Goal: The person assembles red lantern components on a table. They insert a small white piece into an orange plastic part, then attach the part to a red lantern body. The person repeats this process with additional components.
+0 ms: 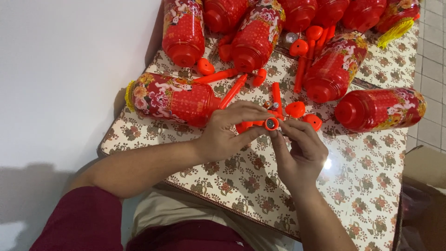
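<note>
Both hands meet over the middle of the surface (pixel 362 186), which wears a floral-patterned covering. Left hand (pixel 227 132): grip closed around a small orange plastic handle piece (pixel 271 123), its round end with a dark centre facing up. Right hand (pixel 301 153): fingertips pinched against the same piece from the right side; whether they hold anything else, cannot tell. The piece sits just above the surface, between both hands. Around them: red printed lanterns lying on their sides, one (pixel 174 98) just beside the left hand, another (pixel 381 109) to the right. Loose orange sticks (pixel 232 91) and caps (pixel 295 109) are scattered behind the hands. Cardboard box (pixel 425 176) at right edge.
</note>
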